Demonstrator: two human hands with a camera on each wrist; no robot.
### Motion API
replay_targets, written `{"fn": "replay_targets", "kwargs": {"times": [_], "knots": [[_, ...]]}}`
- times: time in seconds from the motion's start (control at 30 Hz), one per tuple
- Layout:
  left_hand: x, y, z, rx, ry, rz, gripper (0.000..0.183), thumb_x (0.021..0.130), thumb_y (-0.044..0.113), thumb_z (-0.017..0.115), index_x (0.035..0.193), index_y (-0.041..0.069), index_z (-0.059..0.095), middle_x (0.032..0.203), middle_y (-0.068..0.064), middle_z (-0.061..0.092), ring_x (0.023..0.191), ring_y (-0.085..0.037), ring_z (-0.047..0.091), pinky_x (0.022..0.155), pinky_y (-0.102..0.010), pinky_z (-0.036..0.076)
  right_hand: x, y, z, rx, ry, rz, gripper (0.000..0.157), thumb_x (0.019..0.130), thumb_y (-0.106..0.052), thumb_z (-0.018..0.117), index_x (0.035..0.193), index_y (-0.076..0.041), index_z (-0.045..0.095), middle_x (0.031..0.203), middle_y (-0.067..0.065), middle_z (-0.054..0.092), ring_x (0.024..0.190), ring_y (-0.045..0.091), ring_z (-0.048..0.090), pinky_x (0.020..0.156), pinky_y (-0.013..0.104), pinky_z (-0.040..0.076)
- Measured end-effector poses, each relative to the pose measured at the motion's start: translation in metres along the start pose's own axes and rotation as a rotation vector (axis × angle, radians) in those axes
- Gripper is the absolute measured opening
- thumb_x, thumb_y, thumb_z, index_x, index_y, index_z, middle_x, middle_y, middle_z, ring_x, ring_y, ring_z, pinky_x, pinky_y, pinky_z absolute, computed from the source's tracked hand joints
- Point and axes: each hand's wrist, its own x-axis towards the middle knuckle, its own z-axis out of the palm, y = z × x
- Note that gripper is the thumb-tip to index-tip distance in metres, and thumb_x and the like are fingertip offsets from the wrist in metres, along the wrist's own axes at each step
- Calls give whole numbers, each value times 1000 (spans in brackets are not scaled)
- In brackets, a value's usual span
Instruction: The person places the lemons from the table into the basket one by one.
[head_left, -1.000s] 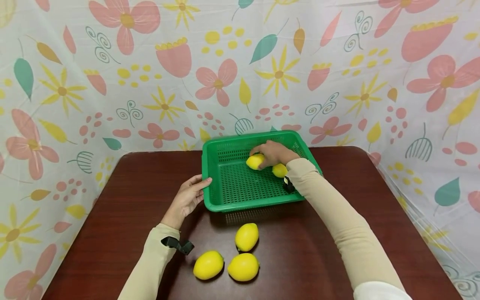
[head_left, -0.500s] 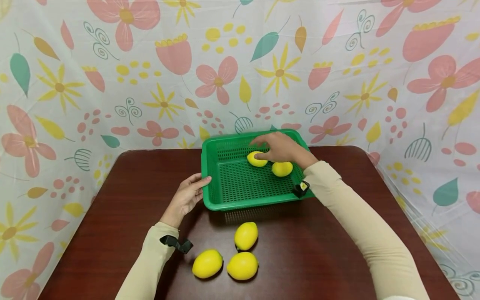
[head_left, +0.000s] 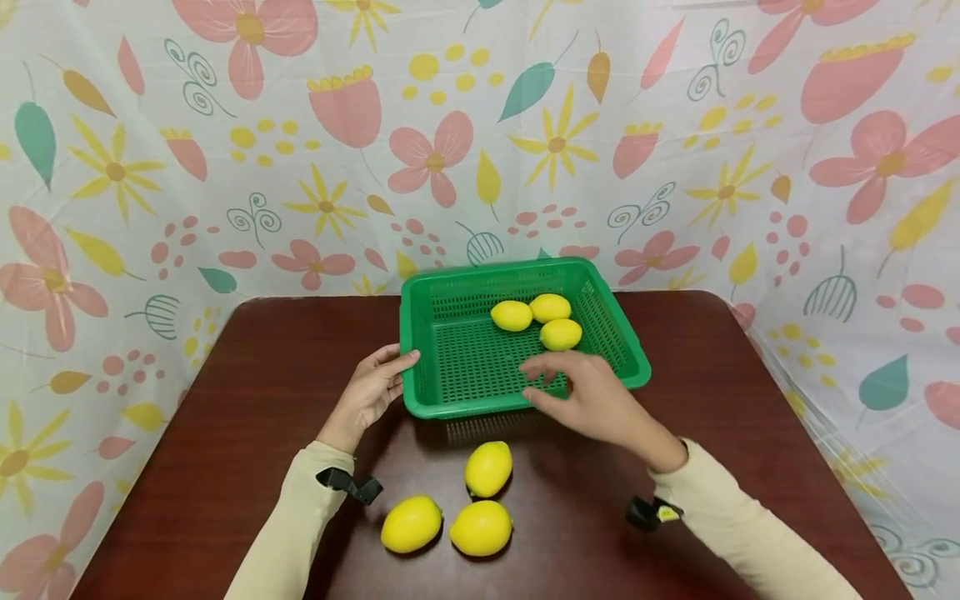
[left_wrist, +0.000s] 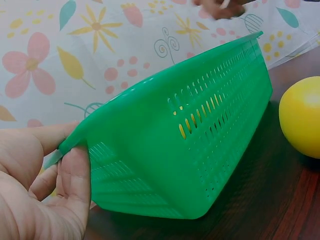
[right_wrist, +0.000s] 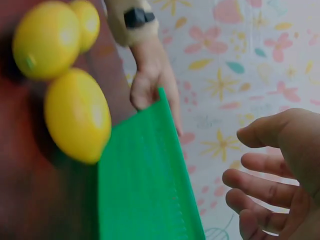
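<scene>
A green plastic basket (head_left: 465,410) with slotted walls stands on the table. My left hand (head_left: 369,395) grips its left rim, thumb on top and fingers beneath, as the left wrist view shows too. Inside, toward the back right, lie three lemons: one on the left (head_left: 512,316), one behind (head_left: 551,308) and one in front (head_left: 561,334). My right hand (head_left: 592,396) hovers above the basket's front rim, fingers loosely bent and holding nothing. On the table before the basket rest three more lemons: an upper one (head_left: 489,469), a left one (head_left: 412,524) and a lower right one (head_left: 482,528).
The dark reddish-brown table (head_left: 262,400) reaches back to a floral curtain (head_left: 435,100), which also runs along both sides. Black wrist straps sit on both sleeves, the left strap (head_left: 349,485) near the leftmost loose lemon.
My right hand has let go of a lemon inside the basket and drawn back toward the front, uncovering three lemons there. My left hand keeps its hold on the rim.
</scene>
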Motion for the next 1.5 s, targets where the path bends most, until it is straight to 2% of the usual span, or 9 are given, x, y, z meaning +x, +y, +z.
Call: {"fn": "replay_targets", "kwargs": {"times": [0.13,0.3,0.53,0.83,1.13,1.37,1.5], "knots": [[-1,1,-1,8,4,4,48,100,22,70,142,7,52,94,5,58,72,-9,47,69,-24,45,-29,-13,13,16,-11,-8,31,91,-26,80,121,-20,73,103,-4,75,88,12,65,68,28,53],[-2,0,-1,0,17,-1,47,100,21,70,141,7,52,93,5,55,71,-10,45,67,-24,42,-50,-19,28,18,-54,-23,32,91,-29,80,121,-25,72,105,-9,72,92,8,64,74,31,54],[-1,1,0,-8,20,-2,40,101,20,69,136,9,54,90,5,56,69,-9,45,65,-23,42,-70,-30,52,1,-96,-75,39,88,-35,82,121,-16,73,109,-7,73,94,11,64,76,29,54],[-2,1,1,-8,14,-5,42,102,20,68,139,8,52,93,6,54,70,-9,44,66,-23,41,-88,-38,80,-33,-140,-45,48,87,-51,80,124,-23,71,108,-10,70,95,7,60,76,28,54],[-3,0,2,-28,2,-1,41,101,18,68,138,7,53,92,6,59,69,-8,48,67,-22,47,-100,-39,95,-209,-187,-50,60,87,-68,69,132,-28,68,107,-8,67,93,8,54,71,30,53],[-3,0,3,-34,10,-11,41,102,18,67,139,7,52,92,6,57,68,-8,45,66,-23,43,-103,-43,100,-239,-255,-62,63,89,-69,66,140,-32,62,108,-4,67,90,11,53,69,29,51],[-3,0,3,-28,9,-8,39,102,19,67,136,7,52,91,6,55,67,-9,43,65,-24,40,-103,-42,104,-239,-228,-91,61,90,-67,66,138,-30,63,107,-4,68,91,11,55,71,29,52]]}}
